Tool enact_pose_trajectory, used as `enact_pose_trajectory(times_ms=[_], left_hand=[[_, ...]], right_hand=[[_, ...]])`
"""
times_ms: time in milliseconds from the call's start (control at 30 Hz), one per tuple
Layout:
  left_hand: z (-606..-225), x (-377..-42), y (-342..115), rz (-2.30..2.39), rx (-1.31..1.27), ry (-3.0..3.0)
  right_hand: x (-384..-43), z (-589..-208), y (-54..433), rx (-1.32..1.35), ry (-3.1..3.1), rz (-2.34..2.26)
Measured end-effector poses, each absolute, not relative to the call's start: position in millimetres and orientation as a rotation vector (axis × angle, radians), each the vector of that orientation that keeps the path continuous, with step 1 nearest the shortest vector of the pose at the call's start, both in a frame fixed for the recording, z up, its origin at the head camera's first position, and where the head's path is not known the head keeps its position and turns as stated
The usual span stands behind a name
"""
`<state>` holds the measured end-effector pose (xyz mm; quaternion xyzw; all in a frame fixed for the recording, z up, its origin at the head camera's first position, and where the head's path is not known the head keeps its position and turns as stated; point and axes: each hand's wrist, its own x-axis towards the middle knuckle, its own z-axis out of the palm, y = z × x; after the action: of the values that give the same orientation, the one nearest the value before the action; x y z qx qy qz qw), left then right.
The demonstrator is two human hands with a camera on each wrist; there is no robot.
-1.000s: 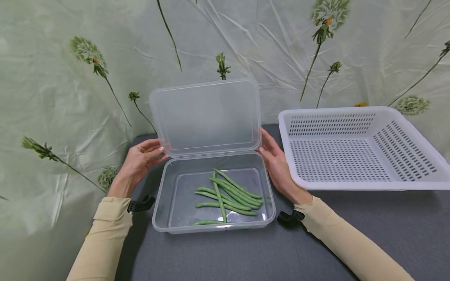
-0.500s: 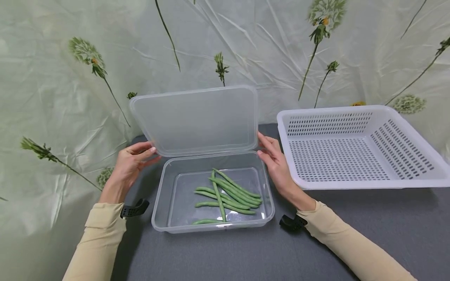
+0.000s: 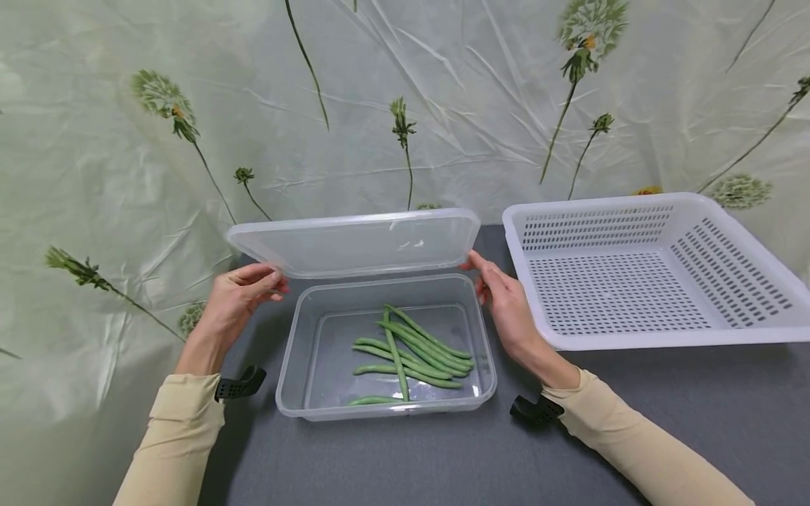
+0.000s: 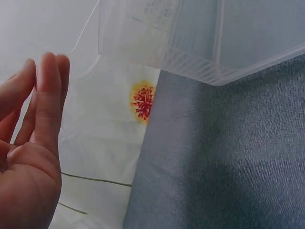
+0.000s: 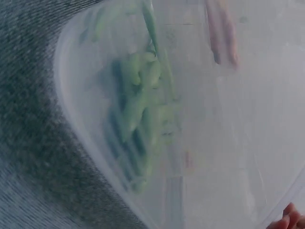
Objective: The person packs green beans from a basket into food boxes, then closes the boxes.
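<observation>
A clear plastic lid [image 3: 361, 246] tilts low above the back rim of a clear plastic container [image 3: 297, 351]. Several green beans [image 3: 418, 351] lie in the container, mostly toward its right side. My left hand [image 3: 237, 299] pinches the lid's left corner. In the left wrist view its thumb and fingertips come close together at the faint lid edge, so the exact contact is hard to see. At the opposite corner my right hand [image 3: 509, 309] holds the lid, its fingertips partly behind the plastic. Through blurred plastic, the right wrist view shows the beans.
To the right, a white perforated basket [image 3: 607, 337] stands close beside my right hand. Grey cloth [image 3: 392, 464] covers the table. A flower-printed curtain [image 3: 354, 161] hangs behind and along the left side.
From nearly upright, the lid has tipped down, its far edge sinking toward the table. Both hands stay at its corners and have shifted slightly. The container and beans are unchanged.
</observation>
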<state>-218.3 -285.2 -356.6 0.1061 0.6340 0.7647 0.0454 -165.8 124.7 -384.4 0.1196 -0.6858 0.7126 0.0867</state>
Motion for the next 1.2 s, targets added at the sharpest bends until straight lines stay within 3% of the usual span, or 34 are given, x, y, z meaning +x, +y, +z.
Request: enact_pose_trajectory(times_ms=[467, 1200], left_hand=[[-347, -201, -292, 2.229, 0.25, 2.005], [-361, -178, -295, 1.77, 0.288, 2.292]], right_hand=[[-150, -358, 128, 0.303, -1.957, 2.45], [-125, -368, 133, 0.363, -2.535, 1.58]])
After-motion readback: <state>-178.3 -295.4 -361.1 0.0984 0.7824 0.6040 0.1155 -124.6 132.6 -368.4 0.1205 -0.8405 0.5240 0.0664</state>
